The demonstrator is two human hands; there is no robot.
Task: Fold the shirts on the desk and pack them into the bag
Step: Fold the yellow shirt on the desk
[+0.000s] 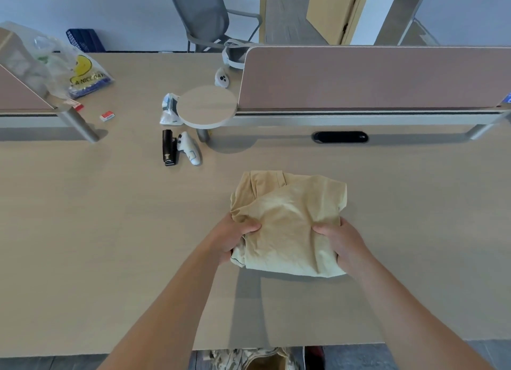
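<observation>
Left hand: I have my left hand (233, 238) clamped on the left near edge of the shirt (287, 220), thumb on top, fingers tucked under the cloth.
Right hand: my right hand (341, 245) grips the opposite near edge the same way, thumb over, fingers beneath.
Why this hold: a grip on each side keeps the folded layers stacked, so I judge the bundle can be lifted or squared without falling open (one hand alone would let it sag).
Shirt, place: on the desk (110, 231), nearer to me than the round shelf (207, 106) and to its right. Its near end looks slightly raised, going by the shadow beneath.
Shirt, look: pale tan and soft, folded to a rough rectangle. A sleeve hem shows at the far right corner, and creases gather by both thumbs.
Bag: a clear plastic bag (83, 73) with a yellow face lies far left of the round shelf. I cannot tell whether it is open.
Step, as I judge it: folding seems all but finished, and packing is not yet done.
</observation>
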